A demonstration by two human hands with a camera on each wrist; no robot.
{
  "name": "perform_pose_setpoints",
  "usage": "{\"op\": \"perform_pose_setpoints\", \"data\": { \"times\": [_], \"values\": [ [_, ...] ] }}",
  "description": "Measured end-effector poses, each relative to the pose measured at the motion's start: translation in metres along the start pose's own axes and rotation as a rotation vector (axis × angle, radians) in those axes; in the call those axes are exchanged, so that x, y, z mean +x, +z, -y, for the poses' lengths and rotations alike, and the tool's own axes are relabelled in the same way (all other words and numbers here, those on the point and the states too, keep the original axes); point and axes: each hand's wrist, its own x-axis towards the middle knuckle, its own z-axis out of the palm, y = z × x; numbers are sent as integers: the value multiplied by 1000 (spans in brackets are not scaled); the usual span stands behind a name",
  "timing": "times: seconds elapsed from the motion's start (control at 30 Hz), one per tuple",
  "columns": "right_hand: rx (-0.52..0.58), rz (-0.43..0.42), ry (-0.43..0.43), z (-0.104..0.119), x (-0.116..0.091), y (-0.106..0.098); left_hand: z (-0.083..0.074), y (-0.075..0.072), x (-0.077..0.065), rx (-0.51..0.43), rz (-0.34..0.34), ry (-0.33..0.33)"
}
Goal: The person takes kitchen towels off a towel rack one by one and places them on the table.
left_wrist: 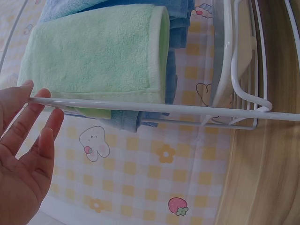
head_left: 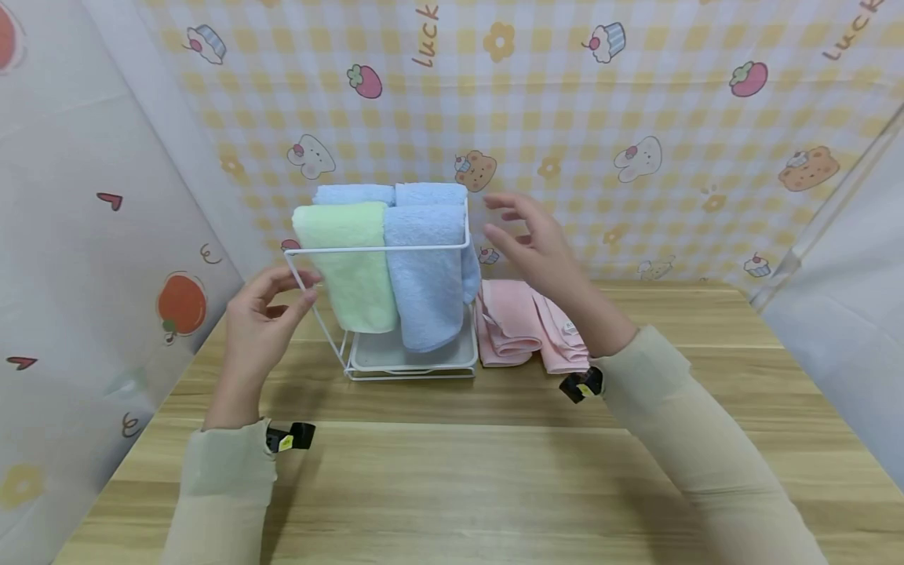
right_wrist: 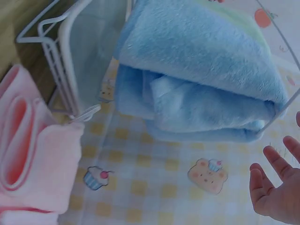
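Observation:
A white wire towel rack (head_left: 346, 250) stands on the wooden table. Over its bars hang a folded light green towel (head_left: 349, 275) and a blue towel (head_left: 427, 282) side by side in front, with more blue towels (head_left: 356, 195) behind. At the rack's left side, my left hand (head_left: 257, 322) holds the slanted side wire, thumb and fingers on either side of it. My right hand (head_left: 540, 243) is raised near the rack's upper right corner, apart from the towels, its fingers loosely bent with nothing in them. The right wrist view shows the layered folds of the blue towel (right_wrist: 197, 51).
Folded pink towels (head_left: 515, 314) lie on the table (head_left: 452, 486) just right of the rack. A pale tray (head_left: 381, 349) forms the rack's base. Behind everything hangs a yellow-checked cloth (head_left: 551, 118) with cartoon prints, and whitish sheets flank both sides.

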Motion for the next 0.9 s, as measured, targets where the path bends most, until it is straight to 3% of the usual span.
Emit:
{"op": "perform_pose_setpoints", "data": {
  "times": [0.17, 0.43, 0.7, 0.9],
  "values": [
    [8, 6, -36, 15, 13, 7, 4, 2, 0, -15, 21, 13],
    [-19, 62, -18, 25, 30, 14, 9, 4, -1, -61, 51, 56],
    [-97, 222, -14, 36, 46, 16, 9, 3, 0, -111, 74, 52],
    [-197, 334, 21, 38, 56, 14, 10, 1, 1, -97, 95, 42]
  ]
}}
